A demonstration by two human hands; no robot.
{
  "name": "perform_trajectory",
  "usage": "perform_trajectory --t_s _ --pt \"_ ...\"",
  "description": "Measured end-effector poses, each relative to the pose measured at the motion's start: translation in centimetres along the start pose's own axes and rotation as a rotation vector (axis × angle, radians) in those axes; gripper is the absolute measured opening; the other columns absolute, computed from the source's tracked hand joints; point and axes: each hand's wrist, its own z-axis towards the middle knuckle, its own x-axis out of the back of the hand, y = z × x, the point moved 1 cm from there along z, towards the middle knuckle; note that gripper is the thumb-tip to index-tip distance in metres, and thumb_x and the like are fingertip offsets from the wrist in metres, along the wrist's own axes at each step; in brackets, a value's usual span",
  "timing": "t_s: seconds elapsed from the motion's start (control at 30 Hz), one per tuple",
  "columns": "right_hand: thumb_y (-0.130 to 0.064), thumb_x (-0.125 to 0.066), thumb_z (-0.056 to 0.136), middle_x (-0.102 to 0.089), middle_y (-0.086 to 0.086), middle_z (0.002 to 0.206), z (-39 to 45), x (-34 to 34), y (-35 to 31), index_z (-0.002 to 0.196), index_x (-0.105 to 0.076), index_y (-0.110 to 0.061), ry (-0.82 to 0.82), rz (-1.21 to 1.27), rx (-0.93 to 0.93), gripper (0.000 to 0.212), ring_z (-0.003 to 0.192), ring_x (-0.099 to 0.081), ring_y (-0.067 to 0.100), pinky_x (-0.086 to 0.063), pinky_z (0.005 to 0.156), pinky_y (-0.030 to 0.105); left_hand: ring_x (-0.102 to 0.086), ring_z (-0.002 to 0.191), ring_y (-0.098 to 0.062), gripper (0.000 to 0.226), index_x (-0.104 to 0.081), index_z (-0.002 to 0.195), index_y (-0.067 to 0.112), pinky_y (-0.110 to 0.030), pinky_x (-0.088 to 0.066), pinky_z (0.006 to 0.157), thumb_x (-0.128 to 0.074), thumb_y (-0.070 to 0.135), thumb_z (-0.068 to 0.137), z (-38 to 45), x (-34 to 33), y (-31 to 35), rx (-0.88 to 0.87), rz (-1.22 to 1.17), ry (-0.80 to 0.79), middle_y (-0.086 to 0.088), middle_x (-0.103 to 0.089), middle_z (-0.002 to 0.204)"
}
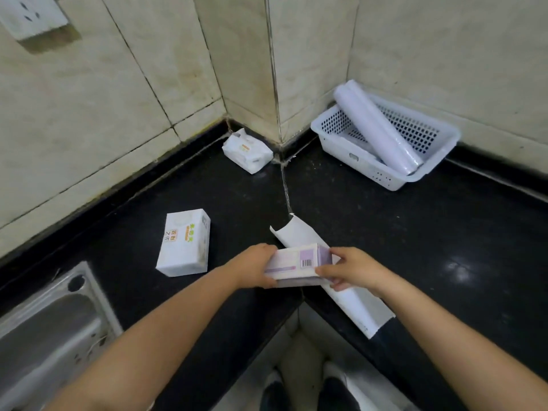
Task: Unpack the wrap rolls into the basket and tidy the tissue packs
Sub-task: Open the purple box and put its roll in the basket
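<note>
**Second wrap box in hand, one roll already in the basket**

Tiled walls meet at a corner above the black bench point(444, 232). You hold a lilac and white wrap box point(299, 264) just over the bench's front edge. Your left hand point(255, 266) curls round its left end; your right hand point(353, 269) pinches the right end, by the barcode. That two-ended grip suits opening an end flap or drawing out a roll, in my judgement.

Beneath the box lies a long white opened carton point(353, 304), apparently emptied. One pale lilac wrap roll point(376, 129) lies slantwise in the white perforated basket point(367, 170), its upper end propped past the rim by the wall.

Tissue packs remain scattered: a boxy pack point(184, 243) left of your hands, a soft pack point(247, 149) in the corner. A steel sink point(53, 327) sits lower left.
</note>
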Motion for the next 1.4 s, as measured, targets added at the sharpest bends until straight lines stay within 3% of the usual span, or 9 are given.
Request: perform_trajectory --t_s 0.53,0.67,0.87,0.97,1.03,1.1,1.2,1.3,1.4 --pt "-0.024 -0.06 0.084 -0.058 -0.002 0.079 -1.3 -0.9 -1.5 0.122 -0.048 -0.015 -0.019 -0.068 -0.079 0.041 0.068 -0.059 0.008 -0.054 0.052 0.016 -0.049 0.112 -0.019 0.053 -0.047 0.123 0.011 -0.033 -0.044 0.096 -0.067 0.034 0.08 -0.8 0.0 -1.4 -0.129 -0.029 0.022 -0.006 -0.051 0.125" --pt "-0.018 -0.069 0.076 -0.056 0.004 0.078 -1.3 -1.2 -2.5 0.101 -0.058 -0.002 0.069 -0.091 -0.063 0.031 0.07 -0.058 0.016 -0.057 0.072 0.033 -0.049 0.115 -0.021 0.061 -0.045 0.127 0.013 -0.034 -0.045 0.095 -0.066 0.042 0.078 -1.1 0.0 -1.3 -0.111 0.213 0.073 -0.006 -0.052 0.127" --pt "-0.009 -0.055 0.069 -0.056 0.009 0.067 -1.3 -2.0 -3.1 0.073 -0.057 -0.001 0.149 -0.113 -0.017 0.01 0.064 -0.053 0.015 -0.046 0.065 0.03 -0.047 0.12 -0.025 0.076 -0.023 0.143 0.017 -0.035 -0.042 0.098 -0.064 0.04 0.082 -1.8 -0.5 -1.1 -0.09 0.215 0.056 -0.009 -0.047 0.135" --pt "-0.003 -0.046 0.068 -0.052 0.011 0.076 -1.4 -0.2 -2.7 0.085 -0.059 0.014 0.07 0.188 0.022 0.027 0.067 -0.049 0.017 -0.042 0.056 0.024 -0.049 0.12 -0.023 0.073 -0.027 0.139 0.016 -0.035 -0.043 0.098 -0.065 0.039 0.082 -2.4 0.1 -2.0 -0.049 0.1 0.069 -0.008 -0.046 0.137" --pt "0.004 -0.045 0.082 -0.059 0.009 0.085 -1.5 0.7 -2.1 0.106 -0.061 -0.003 0.047 0.282 0.001 0.03 0.077 -0.059 0.018 -0.054 0.062 0.024 -0.051 0.117 -0.021 0.069 -0.031 0.136 0.019 -0.033 -0.045 0.095 -0.066 0.04 0.08 -2.8 0.2 -2.7 -0.018 0.016 0.075 -0.005 -0.049 0.134" --pt "0.0 -0.052 0.085 -0.061 0.011 0.103 -1.4 1.1 -1.5 0.129 -0.045 -0.006 0.286 -0.053 0.05 0.045 0.098 -0.06 0.026 -0.052 0.083 0.031 -0.052 0.113 -0.018 0.065 -0.034 0.131 0.022 -0.031 -0.046 0.091 -0.067 0.042 0.079 -3.2 0.0 -3.1 0.015 -0.055 0.096 -0.003 -0.05 0.131" --pt "0.01 -0.067 0.07 -0.062 0.024 0.113 -2.2 0.5 -1.7 0.116 -0.057 0.006 0.759 -0.533 0.471 0.047 0.11 -0.056 0.039 -0.043 0.098 0.041 -0.05 0.117 -0.017 0.067 -0.033 0.133 0.021 -0.03 -0.045 0.095 -0.066 0.042 0.08 -3.3 -0.4 -3.0 0.034 -0.084 0.12 -0.002 -0.047 0.135" --pt "0.011 -0.064 0.06 -0.068 0.021 0.106 -3.2 -1.7 -2.6 0.104 -0.064 0.006 0.552 -0.714 0.867 0.044 0.113 -0.055 0.03 -0.037 0.103 0.034 -0.046 0.125 -0.017 0.072 -0.027 0.14 0.02 -0.03 -0.042 0.101 -0.065 0.039 0.082 -3.3 -0.5 -2.5 0.02 -0.061 0.128 -0.002 -0.04 0.143" --pt "-0.003 -0.061 0.06 -0.063 0.013 0.121 -3.6 -2.9 -3.2 0.114 -0.061 -0.003 0.355 -0.841 0.863 0.053 0.124 -0.048 0.029 -0.023 0.106 0.045 -0.047 0.124 -0.017 0.071 -0.028 0.14 0.018 -0.031 -0.043 0.101 -0.065 0.038 0.082 -3.1 -0.3 -2.2 0.016 -0.043 0.116 -0.002 -0.041 0.143"
